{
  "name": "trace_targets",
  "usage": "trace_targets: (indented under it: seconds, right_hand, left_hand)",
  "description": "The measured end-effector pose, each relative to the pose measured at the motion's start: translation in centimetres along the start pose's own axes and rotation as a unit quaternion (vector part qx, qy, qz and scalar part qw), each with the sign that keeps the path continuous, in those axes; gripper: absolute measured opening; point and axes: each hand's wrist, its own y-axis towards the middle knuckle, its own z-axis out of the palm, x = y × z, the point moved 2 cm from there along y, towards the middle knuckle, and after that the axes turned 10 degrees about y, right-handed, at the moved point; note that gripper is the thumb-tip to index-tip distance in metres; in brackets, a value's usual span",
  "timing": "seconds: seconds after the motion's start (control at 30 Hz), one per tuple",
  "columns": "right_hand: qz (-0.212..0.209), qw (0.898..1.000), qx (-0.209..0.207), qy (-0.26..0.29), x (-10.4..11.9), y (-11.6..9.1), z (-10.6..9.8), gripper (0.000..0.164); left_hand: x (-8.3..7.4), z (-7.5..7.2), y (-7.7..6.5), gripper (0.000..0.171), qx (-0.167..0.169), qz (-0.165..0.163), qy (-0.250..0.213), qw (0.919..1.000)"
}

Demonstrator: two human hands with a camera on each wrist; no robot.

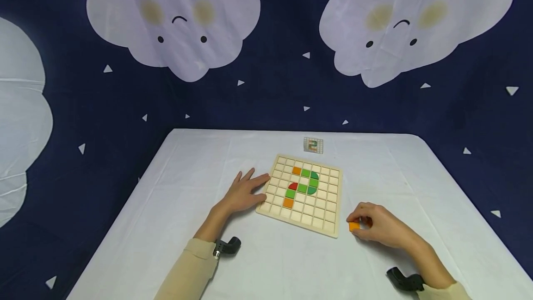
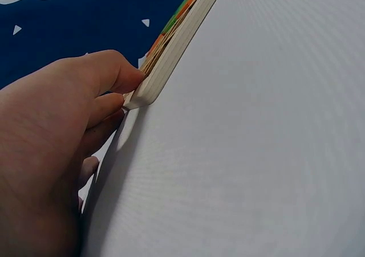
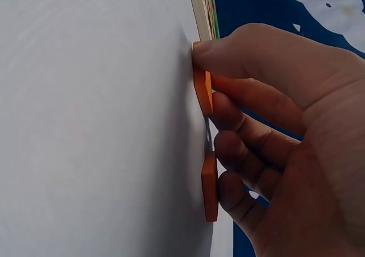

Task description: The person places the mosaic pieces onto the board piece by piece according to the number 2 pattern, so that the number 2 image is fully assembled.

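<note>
A square wooden grid board lies on the table, slightly turned. On it, orange, green, dark green and red tiles form a bent line; the red and dark green ones have rounded corners. My left hand spreads its fingers at the board's left edge, with the thumb touching its rim. Right of the board, my right hand pinches an orange square tile between thumb and fingers, close over the table. A second orange tile is beside the lower fingers in the right wrist view, hidden from the head view.
A small card printed with a grid and a coloured pattern lies behind the board. White cloth covers the table. Behind it hangs a dark blue curtain with clouds and small triangles. Each wrist wears a black camera.
</note>
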Motion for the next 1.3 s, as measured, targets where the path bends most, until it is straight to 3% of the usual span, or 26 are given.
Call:
trace_targets:
  seconds: [0.33,0.53,0.73,1.13,1.3]
  right_hand:
    - [0.004,1.0,-0.011,-0.003,0.2,0.1,-0.2,0.032]
    - [0.027,0.999,-0.035,0.011,0.5,0.6,-0.3,0.035]
    - [0.017,0.997,-0.067,0.026,0.8,1.3,-0.1,0.035]
    - [-0.02,0.997,-0.058,0.035,1.8,3.1,0.3,0.032]
    - [-0.015,0.998,-0.053,0.028,2.2,3.8,0.5,0.032]
  left_hand:
    - [0.0,0.0,0.1,0.06,-0.003,0.002,-0.003,1.0]
    - [0.0,-0.1,0.1,0.06,-0.003,0.002,-0.003,1.0]
    - [0.0,0.0,-0.1,0.06,-0.003,0.001,-0.005,1.0]
    - [0.0,0.1,-0.2,0.06,-0.004,0.005,-0.006,1.0]
    - [0.0,0.0,0.0,0.06,-0.007,0.003,-0.007,0.9999]
